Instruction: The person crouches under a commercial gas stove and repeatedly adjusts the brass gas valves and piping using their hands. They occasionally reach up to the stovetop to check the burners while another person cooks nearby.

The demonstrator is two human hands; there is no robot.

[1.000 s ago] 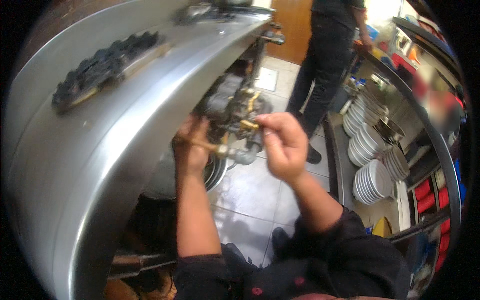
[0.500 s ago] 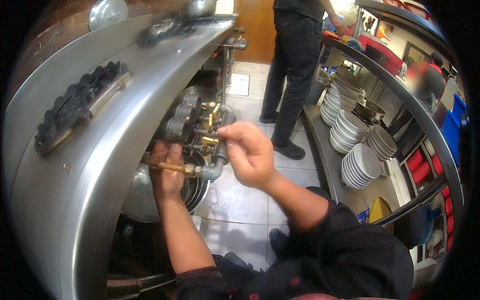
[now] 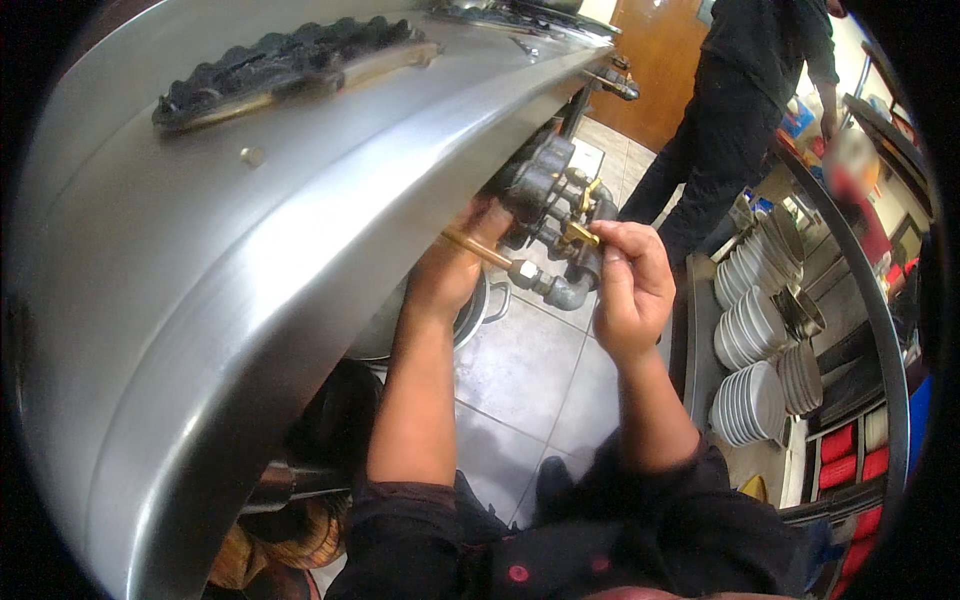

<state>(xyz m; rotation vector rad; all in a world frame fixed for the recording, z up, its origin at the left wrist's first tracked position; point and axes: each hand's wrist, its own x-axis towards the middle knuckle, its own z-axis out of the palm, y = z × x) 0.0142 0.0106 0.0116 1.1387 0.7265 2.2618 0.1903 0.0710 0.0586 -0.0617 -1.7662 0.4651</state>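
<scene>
Lever (image 3: 579,235), brass, flat, on a valve row beneath the counter's (image 3: 245,275) front edge; long axis slants slightly down to the right, outer end toward the right hand (image 3: 636,285). Second lever (image 3: 590,190), just beyond, tips up to the right. Pipe (image 3: 604,211) behind both runs away from the wearer, leaning right; near end turns at a dull grey elbow (image 3: 569,293). Copper tube (image 3: 476,247) slopes down-right into a nut (image 3: 523,272).

Right hand: thumb and forefinger narrow, pinching the lever's outer end; other fingers curled, forearm angled up-left. Left hand (image 3: 445,278): reaches forward under the counter, tube crossing over it; fingertips hidden, grip cannot be told.

Counter smooth, shiny metal; grate (image 3: 290,65) black, scalloped, rough. Floor (image 3: 512,365) pale square tile.
</scene>
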